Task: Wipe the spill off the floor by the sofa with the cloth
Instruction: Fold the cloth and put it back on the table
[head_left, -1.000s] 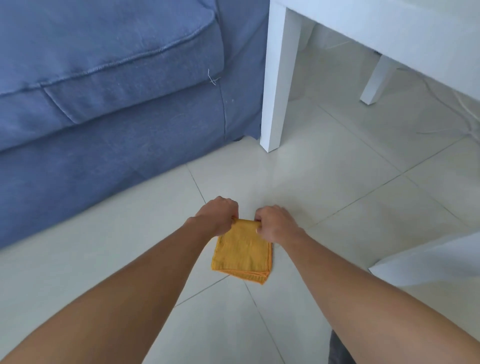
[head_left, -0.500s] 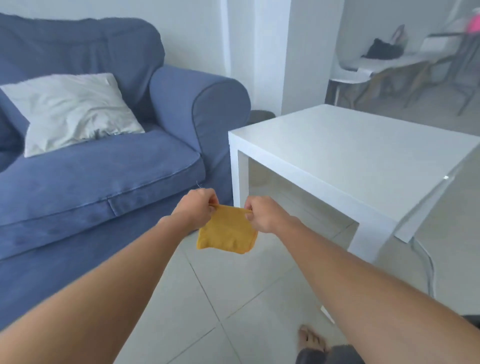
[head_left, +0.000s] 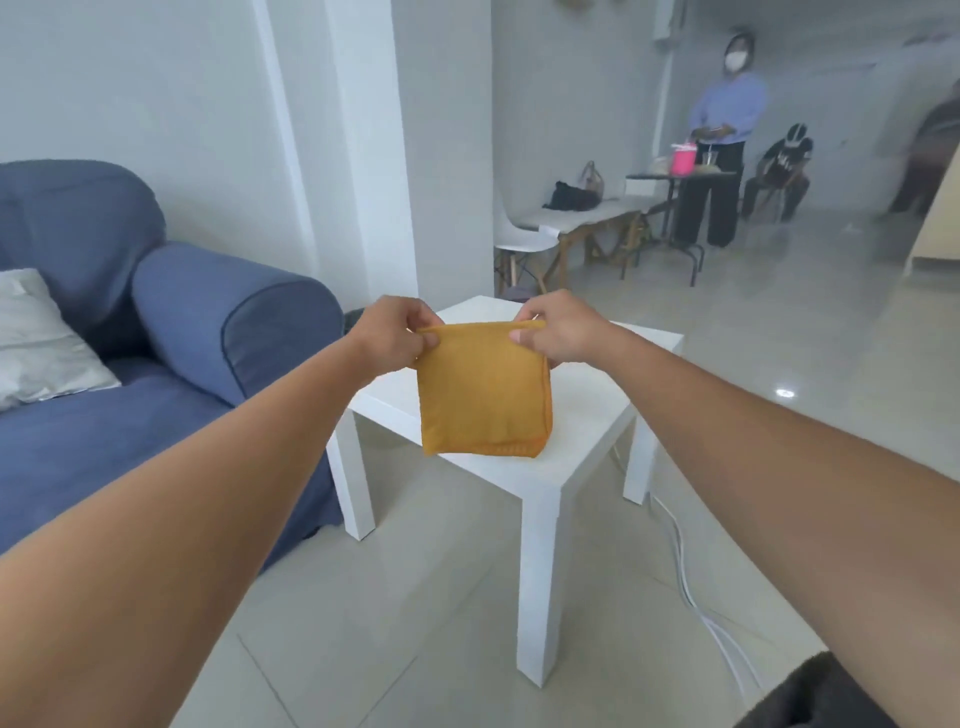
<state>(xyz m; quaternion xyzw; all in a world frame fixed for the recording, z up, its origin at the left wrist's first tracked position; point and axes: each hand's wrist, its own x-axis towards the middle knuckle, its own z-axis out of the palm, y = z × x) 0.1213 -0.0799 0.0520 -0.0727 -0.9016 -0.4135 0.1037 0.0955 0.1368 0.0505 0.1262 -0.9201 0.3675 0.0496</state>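
You are holding the folded cloth (head_left: 483, 389) up in the air over the white table (head_left: 582, 415).

Your arms are hiding part of the sofa (head_left: 156, 364) and floor (head_left: 415, 623), and no spill is showing; the far people are blurred, and no writing is readable. Your left hand (head_left: 397, 340) is pinching the cloth's top left corner, your right hand (head_left: 558, 332) is pinching the top right corner, and the cloth is hanging below them.
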